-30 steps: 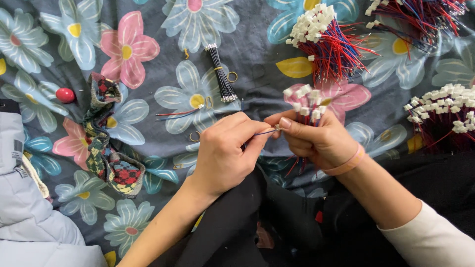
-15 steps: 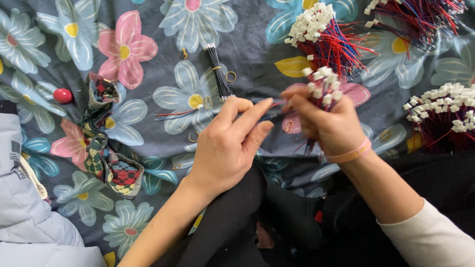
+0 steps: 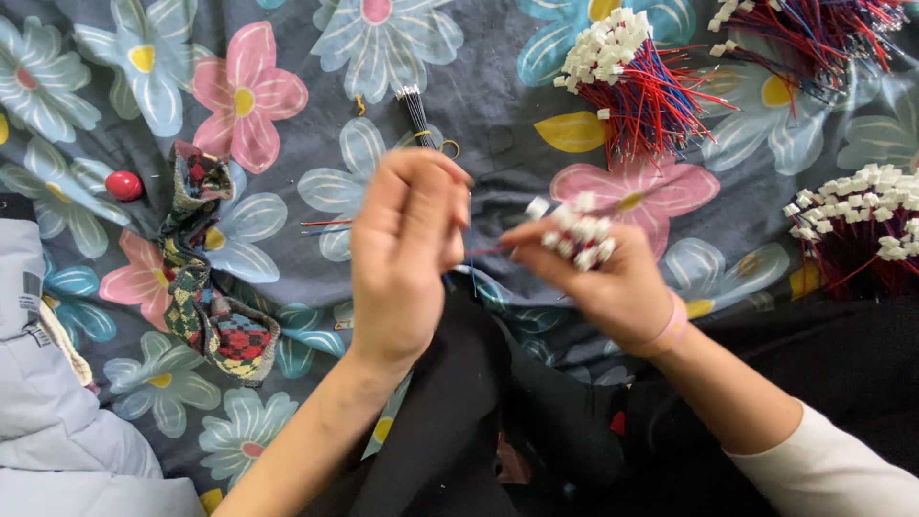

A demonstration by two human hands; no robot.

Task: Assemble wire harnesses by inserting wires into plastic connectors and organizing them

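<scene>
Since half a second ago both hands have drawn slightly apart: the left hand (image 3: pixel 407 258) now stands with fingers pressed together, its grip pinching a thin red wire (image 3: pixel 485 251) that runs across to the right hand (image 3: pixel 613 282). That hand clutches a bunch of small white plastic connectors on red and dark wires (image 3: pixel 577 235), blurred by motion, above the grey flower-printed cloth (image 3: pixel 287 57). Where the wire ends inside either fist is hidden.
</scene>
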